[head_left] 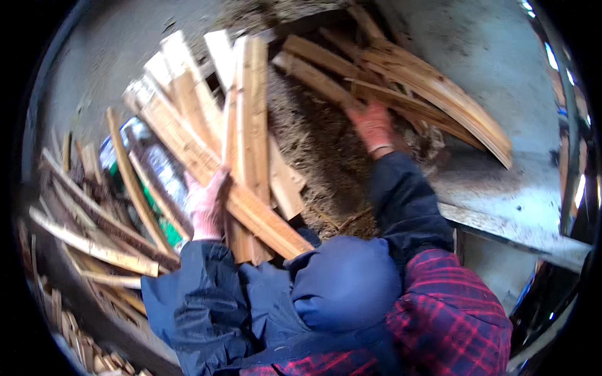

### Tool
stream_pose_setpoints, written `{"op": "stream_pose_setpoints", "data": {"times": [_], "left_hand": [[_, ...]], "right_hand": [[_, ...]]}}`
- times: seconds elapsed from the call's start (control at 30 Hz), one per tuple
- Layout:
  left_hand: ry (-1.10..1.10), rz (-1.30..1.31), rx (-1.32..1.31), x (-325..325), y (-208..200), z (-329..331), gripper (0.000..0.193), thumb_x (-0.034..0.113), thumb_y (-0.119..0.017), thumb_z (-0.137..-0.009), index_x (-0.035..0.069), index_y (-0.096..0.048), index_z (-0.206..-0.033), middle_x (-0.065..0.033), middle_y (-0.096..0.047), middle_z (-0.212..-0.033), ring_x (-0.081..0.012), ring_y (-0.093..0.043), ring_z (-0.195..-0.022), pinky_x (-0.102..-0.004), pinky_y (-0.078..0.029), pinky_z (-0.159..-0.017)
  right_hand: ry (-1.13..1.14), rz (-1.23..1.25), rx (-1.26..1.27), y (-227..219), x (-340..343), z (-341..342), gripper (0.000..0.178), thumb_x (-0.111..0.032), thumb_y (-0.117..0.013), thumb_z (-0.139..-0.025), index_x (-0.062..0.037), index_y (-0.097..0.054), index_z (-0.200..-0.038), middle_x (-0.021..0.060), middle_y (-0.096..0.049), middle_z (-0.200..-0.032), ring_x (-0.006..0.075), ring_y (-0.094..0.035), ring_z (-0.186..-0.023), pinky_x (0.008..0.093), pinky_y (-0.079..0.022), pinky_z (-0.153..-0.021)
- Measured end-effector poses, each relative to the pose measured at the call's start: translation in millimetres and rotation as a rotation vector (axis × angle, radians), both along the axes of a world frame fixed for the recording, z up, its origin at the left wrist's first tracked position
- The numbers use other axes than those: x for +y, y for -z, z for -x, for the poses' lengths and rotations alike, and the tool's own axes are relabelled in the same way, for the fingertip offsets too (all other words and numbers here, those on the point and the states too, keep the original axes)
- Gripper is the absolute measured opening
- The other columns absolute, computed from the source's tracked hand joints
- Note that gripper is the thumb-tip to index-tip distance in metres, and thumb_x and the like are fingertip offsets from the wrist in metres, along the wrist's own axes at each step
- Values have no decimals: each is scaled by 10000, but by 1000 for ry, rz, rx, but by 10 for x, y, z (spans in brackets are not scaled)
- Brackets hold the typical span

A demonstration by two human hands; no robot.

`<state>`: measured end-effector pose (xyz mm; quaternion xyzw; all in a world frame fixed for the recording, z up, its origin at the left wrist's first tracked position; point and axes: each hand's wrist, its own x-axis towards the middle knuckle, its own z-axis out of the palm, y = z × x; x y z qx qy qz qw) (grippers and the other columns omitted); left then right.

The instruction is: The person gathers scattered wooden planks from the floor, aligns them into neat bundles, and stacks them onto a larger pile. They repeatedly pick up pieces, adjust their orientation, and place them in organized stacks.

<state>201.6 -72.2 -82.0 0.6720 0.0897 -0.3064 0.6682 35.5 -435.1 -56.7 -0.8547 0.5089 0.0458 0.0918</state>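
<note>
My left hand [208,203], in a pinkish work glove, is closed round the edge of a long light-brown wooden plank [194,153]. This plank slants across several upright boards [252,113] with pale ends, fanned out in front of me. Further to the right, my right hand [372,127], in a reddish glove, grips the near end of a rough wooden plank [316,78]. Its fingers are slightly blurred and partly hidden. Beside that hand, a stack of longer boards [439,94] slopes down to the right.
Split wood strips [94,244] lie in a heap at the left, around a shiny white-and-green plastic bag [153,166]. Brown debris [320,138] covers the ground between the board piles. At the right is a pale flat surface [495,200] with a raised edge. Short wood pieces [94,351] sit at lower left.
</note>
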Motion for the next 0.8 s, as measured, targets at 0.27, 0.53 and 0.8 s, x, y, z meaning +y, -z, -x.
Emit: {"op": "stream_pose_setpoints", "data": {"times": [0.27, 0.53, 0.8], "left_hand": [[-55, 177, -21, -35, -47, 96, 1014, 273, -873, -638, -34, -281, -1401, -169, -536, -1246, -242, -559, -1094, -339, -461, -933], [-85, 261, 9, 120, 10, 134, 965, 275, -816, -707, 28, -234, -1436, -124, -486, -1303, -239, -492, -1171, -367, -398, -999], [-103, 343, 27, 140, 75, -23, 693, 402, -654, -856, 32, -376, -1371, -118, -508, -1291, -222, -483, -1190, -367, -357, -1046]], "right_hand": [[-63, -95, 338, 165, -401, 242, 1046, -554, -741, -678, 3, -284, -1435, 250, -320, -1452, 370, -352, -1325, 415, -336, -1085], [144, -1149, -503, -84, 771, -188, 411, -336, -750, -753, -41, -639, -1018, 5, -599, -866, 132, -560, -824, 274, -440, -724], [-124, -1349, -848, 187, 1287, -995, 650, -527, -669, -811, 7, -532, -1156, 99, -611, -1102, 187, -552, -823, 354, -484, -779]]}}
